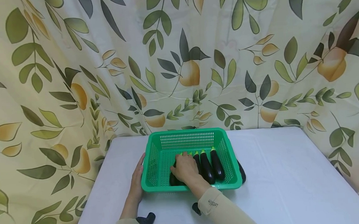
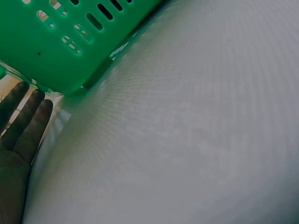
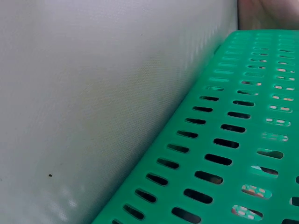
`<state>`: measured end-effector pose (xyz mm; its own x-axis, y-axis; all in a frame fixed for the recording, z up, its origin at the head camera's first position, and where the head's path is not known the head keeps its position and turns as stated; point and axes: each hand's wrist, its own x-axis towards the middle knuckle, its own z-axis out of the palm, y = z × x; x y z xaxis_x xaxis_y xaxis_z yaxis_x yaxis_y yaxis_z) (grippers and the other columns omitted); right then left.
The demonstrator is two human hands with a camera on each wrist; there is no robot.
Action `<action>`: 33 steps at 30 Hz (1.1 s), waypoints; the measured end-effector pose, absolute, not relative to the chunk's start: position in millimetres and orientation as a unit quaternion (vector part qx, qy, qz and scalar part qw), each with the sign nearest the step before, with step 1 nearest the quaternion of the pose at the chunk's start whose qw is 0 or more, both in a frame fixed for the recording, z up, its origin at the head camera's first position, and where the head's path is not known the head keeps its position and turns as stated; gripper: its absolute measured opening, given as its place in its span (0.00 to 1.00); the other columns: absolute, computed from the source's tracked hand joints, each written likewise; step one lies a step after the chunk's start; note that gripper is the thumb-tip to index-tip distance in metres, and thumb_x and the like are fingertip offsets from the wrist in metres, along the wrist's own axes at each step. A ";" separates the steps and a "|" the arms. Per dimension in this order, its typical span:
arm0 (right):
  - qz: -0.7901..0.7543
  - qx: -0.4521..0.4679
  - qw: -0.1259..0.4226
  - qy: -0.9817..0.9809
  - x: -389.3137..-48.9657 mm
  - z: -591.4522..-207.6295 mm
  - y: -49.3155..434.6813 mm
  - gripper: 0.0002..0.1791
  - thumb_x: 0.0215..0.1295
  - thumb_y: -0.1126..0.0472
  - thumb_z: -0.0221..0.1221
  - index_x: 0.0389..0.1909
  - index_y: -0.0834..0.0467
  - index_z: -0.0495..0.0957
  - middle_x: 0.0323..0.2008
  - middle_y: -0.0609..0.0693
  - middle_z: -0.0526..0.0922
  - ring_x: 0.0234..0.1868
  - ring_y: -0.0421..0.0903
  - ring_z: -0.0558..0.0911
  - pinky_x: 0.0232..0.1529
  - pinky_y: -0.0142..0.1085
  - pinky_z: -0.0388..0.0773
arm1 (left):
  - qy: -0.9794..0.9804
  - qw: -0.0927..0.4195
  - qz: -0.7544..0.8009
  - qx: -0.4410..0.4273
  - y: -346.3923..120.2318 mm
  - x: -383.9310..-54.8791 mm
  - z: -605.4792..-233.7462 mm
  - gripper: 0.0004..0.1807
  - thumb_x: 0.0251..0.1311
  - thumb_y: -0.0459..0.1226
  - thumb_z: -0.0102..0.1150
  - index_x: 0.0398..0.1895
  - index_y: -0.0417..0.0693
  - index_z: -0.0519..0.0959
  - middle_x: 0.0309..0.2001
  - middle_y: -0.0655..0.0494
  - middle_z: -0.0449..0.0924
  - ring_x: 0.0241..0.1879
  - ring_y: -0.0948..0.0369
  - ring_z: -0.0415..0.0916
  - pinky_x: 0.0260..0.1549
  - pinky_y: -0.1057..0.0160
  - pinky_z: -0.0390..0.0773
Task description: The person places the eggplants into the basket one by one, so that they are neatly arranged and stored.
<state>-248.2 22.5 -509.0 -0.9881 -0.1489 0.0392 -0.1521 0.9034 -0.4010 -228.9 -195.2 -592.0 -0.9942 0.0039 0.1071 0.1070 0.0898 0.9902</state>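
A green plastic basket (image 1: pixel 190 187) stands on the white-covered table. Several dark purple eggplants (image 1: pixel 207 168) with green stems lie side by side in its middle and right part. My right hand (image 1: pixel 186 168) reaches in over the front rim and grips an eggplant (image 1: pixel 174 180) at the row's left end, its fingertips partly hidden. Along the basket's left side, my left hand (image 1: pixel 137 179) rests with straight fingers. In the left wrist view, the fingers (image 2: pixel 30 116) extend beside the basket's corner. The right wrist view shows the slotted front wall (image 3: pixel 219 158), not the right hand's grip.
Another eggplant (image 1: pixel 242 172) lies outside the basket, against its right side. White cloth (image 1: pixel 279 174) covers the table. A leaf-and-fruit patterned curtain (image 1: pixel 178 91) hangs behind it. Black wrist devices (image 1: pixel 146 219) show at the sleeves.
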 end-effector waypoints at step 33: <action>0.316 0.120 0.047 -0.940 -241.7 -494.5 46.5 0.16 0.69 0.54 0.66 0.53 0.56 0.86 0.52 0.58 0.84 0.40 0.52 0.85 0.39 0.46 0.84 | -0.737 0.045 -0.673 -0.042 -193.3 -228.2 -590.5 0.27 0.82 0.54 0.25 0.80 0.78 0.58 0.82 0.67 0.54 0.84 0.54 0.44 0.77 0.31 0.42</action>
